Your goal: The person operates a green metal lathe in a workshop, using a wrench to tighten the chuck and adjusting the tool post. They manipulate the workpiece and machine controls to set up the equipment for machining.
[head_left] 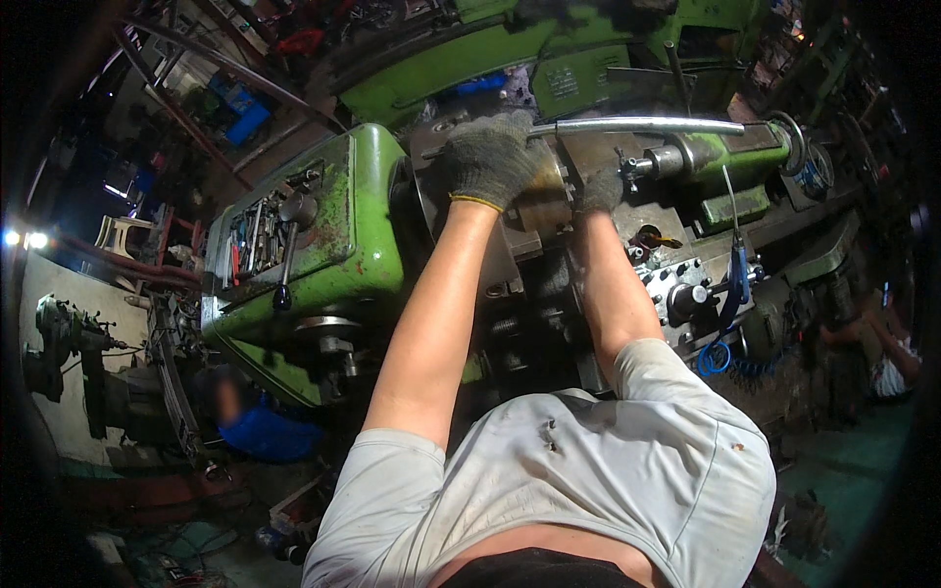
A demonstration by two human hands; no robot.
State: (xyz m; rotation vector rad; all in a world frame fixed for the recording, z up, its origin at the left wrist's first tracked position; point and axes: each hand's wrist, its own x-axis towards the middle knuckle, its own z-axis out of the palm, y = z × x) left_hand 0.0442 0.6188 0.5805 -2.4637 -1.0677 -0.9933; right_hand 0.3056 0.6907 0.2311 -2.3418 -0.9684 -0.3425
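My left hand [487,160], in a dark knitted glove with a yellow cuff, is closed over the left part of a long metal bar [652,124] above the lathe chuck [431,196]. The bar reaches right as a thicker silvery tube, ending over the tailstock [730,157]. A brownish metal workpiece [545,201] sits between my hands, just right of the chuck. My right hand [599,190], gloved too, is down beside the workpiece, near the tailstock's tip. Shadow and the wrist hide its fingers, so its grip is unclear.
On the green headstock [368,255], loose tools [263,235] lie beside a lever [287,265]. The tool post [683,294] stands right of my right forearm, with a blue-handled tool [735,279] by it. Another green machine [578,78] is behind. A person in blue [267,431] is at lower left.
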